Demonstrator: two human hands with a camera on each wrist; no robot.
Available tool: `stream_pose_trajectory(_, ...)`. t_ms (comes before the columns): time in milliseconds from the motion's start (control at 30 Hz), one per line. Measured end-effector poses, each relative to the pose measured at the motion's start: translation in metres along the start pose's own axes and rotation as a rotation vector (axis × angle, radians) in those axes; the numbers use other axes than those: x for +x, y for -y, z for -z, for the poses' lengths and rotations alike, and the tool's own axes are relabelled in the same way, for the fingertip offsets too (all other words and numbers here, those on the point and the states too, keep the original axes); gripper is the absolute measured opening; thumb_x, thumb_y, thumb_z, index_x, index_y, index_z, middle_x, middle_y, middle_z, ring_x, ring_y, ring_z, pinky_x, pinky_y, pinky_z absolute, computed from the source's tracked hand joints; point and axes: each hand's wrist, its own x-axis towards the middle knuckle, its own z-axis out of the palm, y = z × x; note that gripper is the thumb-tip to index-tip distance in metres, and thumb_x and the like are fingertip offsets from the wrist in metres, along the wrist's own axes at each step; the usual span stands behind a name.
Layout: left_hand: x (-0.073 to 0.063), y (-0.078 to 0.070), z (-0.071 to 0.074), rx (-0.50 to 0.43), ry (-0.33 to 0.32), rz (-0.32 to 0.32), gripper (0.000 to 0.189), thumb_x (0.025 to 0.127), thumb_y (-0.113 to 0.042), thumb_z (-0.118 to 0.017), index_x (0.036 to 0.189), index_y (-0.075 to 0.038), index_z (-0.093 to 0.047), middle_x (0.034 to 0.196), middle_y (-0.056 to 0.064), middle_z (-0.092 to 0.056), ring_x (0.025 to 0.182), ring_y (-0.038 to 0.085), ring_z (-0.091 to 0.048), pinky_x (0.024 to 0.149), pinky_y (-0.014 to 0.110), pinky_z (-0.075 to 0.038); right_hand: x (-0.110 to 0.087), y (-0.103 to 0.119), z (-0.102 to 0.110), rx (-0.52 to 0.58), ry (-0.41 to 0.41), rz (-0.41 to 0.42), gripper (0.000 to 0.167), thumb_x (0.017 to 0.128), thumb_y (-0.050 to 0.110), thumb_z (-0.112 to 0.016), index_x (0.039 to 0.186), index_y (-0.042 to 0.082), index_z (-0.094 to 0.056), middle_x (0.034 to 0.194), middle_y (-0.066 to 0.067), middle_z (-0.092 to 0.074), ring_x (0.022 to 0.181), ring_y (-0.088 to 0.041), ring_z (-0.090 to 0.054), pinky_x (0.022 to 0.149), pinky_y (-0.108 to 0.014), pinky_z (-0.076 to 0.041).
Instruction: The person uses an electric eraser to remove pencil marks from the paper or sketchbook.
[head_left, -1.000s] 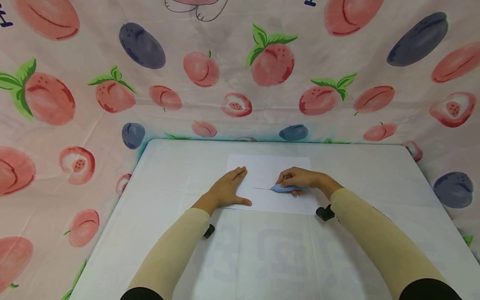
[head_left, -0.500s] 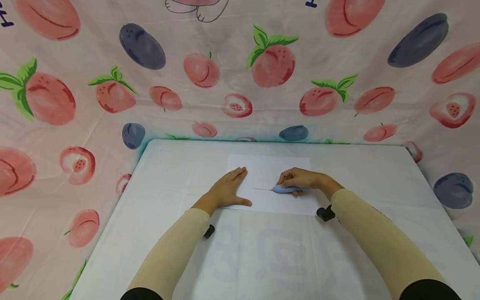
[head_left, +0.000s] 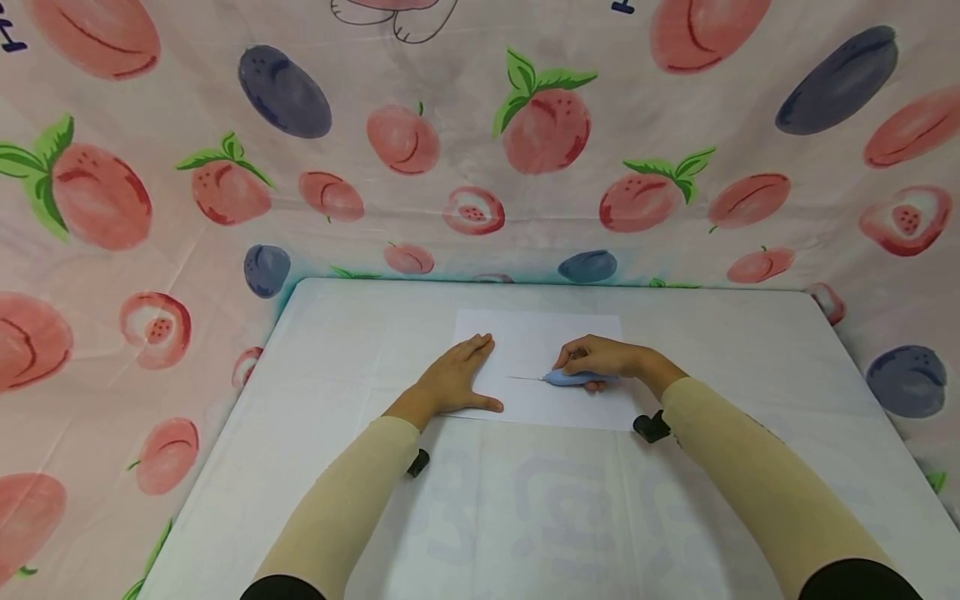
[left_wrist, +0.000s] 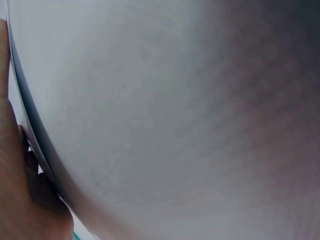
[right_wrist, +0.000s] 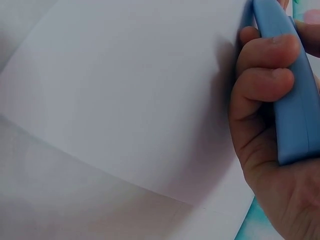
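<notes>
Seemingly early: thin line (head_left: 523, 377) off the blue tool (head_left: 562, 377) tip (mark or tool part, unclear), paper (head_left: 532, 342) otherwise unmarked; remainder unknown. Right hand (head_left: 603, 356) grips tool, right of centre; left hand (head_left: 453, 377) flat on paper.

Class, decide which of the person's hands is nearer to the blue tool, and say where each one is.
Right. The right hand grips the blue tool; the left hand rests on the paper, to the tool's left, apart from it.
</notes>
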Motion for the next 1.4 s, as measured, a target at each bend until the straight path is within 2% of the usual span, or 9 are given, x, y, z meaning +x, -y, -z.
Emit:
stream_pose_trajectory(433,0.0024,0.0023,-0.0027,0.002,-0.012,-0.008,0.120,0.071,-0.081,-0.061,0.160,-0.019,-0.010,0.166,-0.006,-0.006,0.153,0.014,-0.006,0.124,0.033,-0.013,-0.0008,0.0010,-0.0011,0.010,-0.006,-0.004,0.024,0.100,0.016,-0.054,0.116,0.001,-0.065,0.084,-0.008,-0.058,0.052,-0.014,-0.048,0.051,-0.023,-0.043)
stream_pose_trajectory(833,0.0014,0.0011,-0.0013,0.008,-0.012,-0.010,0.119,0.072,-0.080,-0.062,0.160,-0.018,-0.011,0.166,-0.005,-0.008,0.153,0.015,-0.007,0.124,0.034,-0.014,0.0001,0.0018,-0.0011,0.009,-0.005,0.002,0.024,0.099,0.017,-0.055,0.115,0.002,-0.066,0.081,-0.007,-0.058,0.052,-0.014,-0.049,0.050,-0.024,-0.043)
stream_pose_trajectory(1133,-0.0016,-0.0018,0.0016,-0.022,-0.010,-0.013,0.118,0.074,-0.077,-0.065,0.160,-0.016,-0.012,0.166,-0.004,-0.008,0.153,0.015,-0.007,0.124,0.034,-0.013,-0.0003,0.0022,-0.0029,0.038,-0.016,-0.009,0.021,0.100,0.016,-0.055,0.113,0.005,-0.068,0.087,-0.007,-0.059,0.052,-0.015,-0.048,0.051,-0.024,-0.043)
stream_pose_trajectory(1400,-0.0018,-0.0015,0.0013,-0.020,-0.003,-0.011,0.118,0.074,-0.077,-0.064,0.160,-0.017,-0.011,0.166,-0.004,-0.007,0.153,0.015,-0.006,0.124,0.035,-0.013,0.0002,0.0012,-0.0029,0.032,-0.007,-0.008,0.021,0.100,0.016,-0.056,0.113,0.005,-0.068,0.083,-0.006,-0.059,0.052,-0.014,-0.049,0.051,-0.024,-0.043)
